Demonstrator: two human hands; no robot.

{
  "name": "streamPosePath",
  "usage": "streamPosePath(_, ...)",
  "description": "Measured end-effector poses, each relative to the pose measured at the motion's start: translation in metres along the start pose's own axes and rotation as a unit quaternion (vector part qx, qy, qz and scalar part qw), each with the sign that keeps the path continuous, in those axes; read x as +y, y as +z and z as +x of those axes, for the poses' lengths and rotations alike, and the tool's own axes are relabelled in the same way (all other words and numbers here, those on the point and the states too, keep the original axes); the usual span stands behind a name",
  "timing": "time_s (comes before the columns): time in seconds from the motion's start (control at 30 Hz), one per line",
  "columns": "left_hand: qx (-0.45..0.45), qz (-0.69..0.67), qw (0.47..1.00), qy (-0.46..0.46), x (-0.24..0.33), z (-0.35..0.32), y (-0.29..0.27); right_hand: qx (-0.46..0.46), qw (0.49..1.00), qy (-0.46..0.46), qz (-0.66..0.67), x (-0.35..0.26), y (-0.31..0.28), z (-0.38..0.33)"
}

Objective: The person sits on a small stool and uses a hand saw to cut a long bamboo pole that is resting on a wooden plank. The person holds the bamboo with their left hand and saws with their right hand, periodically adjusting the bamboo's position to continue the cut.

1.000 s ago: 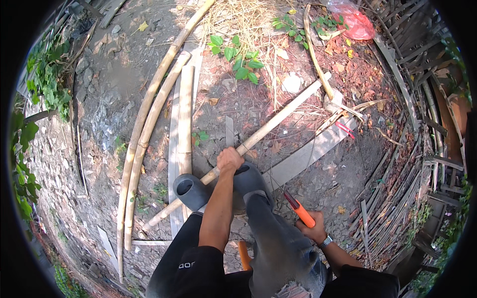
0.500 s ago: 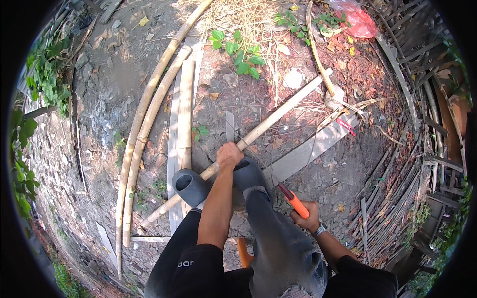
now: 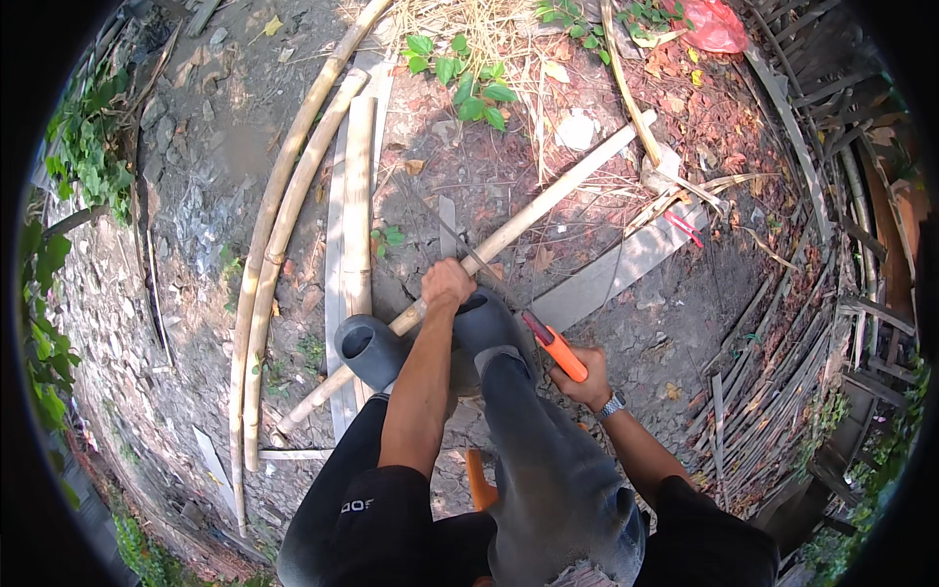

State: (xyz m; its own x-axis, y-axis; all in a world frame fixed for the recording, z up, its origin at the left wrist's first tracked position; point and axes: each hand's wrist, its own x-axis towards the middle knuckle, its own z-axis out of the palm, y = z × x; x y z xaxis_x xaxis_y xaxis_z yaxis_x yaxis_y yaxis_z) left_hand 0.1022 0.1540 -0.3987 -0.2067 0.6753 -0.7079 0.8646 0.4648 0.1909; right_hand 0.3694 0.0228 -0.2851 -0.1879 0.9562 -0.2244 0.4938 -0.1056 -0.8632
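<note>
Lower left, pale lettering (image 3: 357,506) is borne by a black sleeve (image 3: 396,519). At centre, a bamboo pole (image 3: 556,195) is gripped by the left hand (image 3: 449,284); an orange-handled tool (image 3: 561,354) is held by the right hand (image 3: 585,379). A red bag (image 3: 716,25) is seen upper right.

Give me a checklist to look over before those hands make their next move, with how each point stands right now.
1. Left hand firm on the pale pole: ok, the fingers are closed around it.
2. Right hand on the orange-handled tool: ok, gripping the handle.
3. Tool's tip clear of the left hand: cannot tell, too fine and blurred to follow.
4. Pole pinned by the grey left shoe: cannot tell; the shoe hides part of it, but pressure doesn't show.
5. Long curved poles away from both hands: ok, lying off to the left.
</note>
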Motion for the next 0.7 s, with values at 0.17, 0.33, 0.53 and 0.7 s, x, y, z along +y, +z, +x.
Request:
streamPosePath(0.17, 0.015, 0.007, 1.0, -0.003, 0.003, 0.004, -0.008, -0.022, 0.995, 0.094, 0.004, -0.01, -0.076, -0.131)
streamPosePath(0.33, 0.027, 0.008, 1.0, 0.003, 0.005, -0.002, 0.002, -0.022, 0.998, 0.06, -0.006, -0.003, -0.009, -0.032)
streamPosePath(0.53, 0.019, 0.023, 0.999, 0.014, 0.006, 0.002, 0.005, 0.007, 1.0, -0.004, -0.006, 0.018, 0.002, 0.0)
streamPosePath(0.7, 0.009, 0.001, 1.0, -0.005, 0.007, 0.0, -0.006, -0.028, 0.997, 0.06, -0.026, -0.013, -0.063, -0.107)
